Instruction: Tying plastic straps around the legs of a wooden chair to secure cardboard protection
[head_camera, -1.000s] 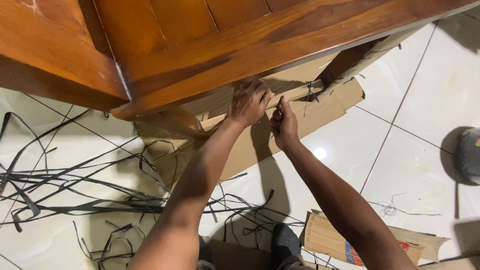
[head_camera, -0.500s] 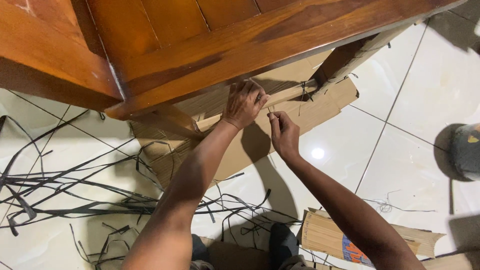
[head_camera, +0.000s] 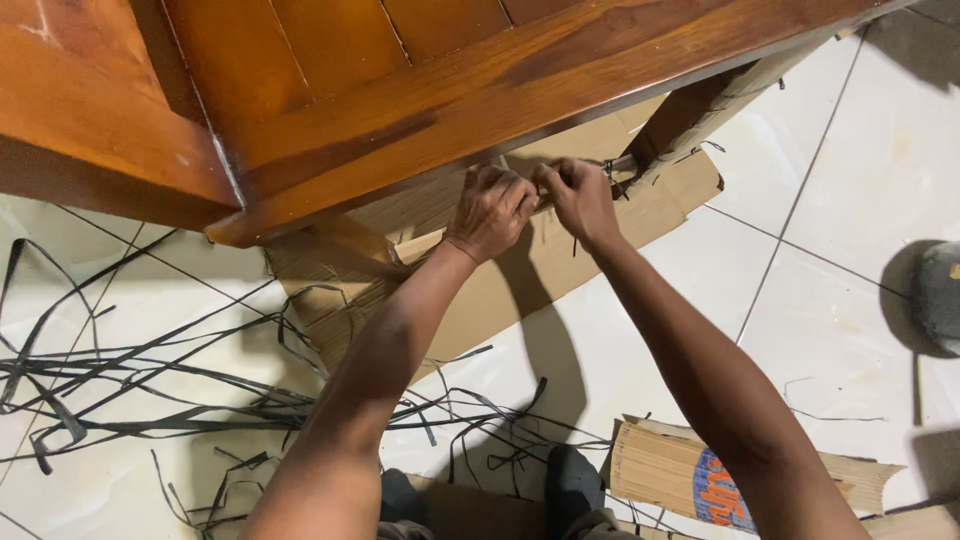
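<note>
Cardboard-wrapped rail (head_camera: 590, 185) within both hands' grip

One head-worn camera looks steeply down, close above the wooden furniture frame (head_camera: 420, 90) and the tiled floor (head_camera: 850, 200) beneath.

Brown wooden furniture frame (head_camera: 400, 90) blocks upper frame; tangled black plastic straps (head_camera: 150, 390) clutter lower left; glossy white tile floor (head_camera: 830, 200) at right open; flat brown cardboard sheet (head_camera: 520, 280) mid-frame passable.
</note>
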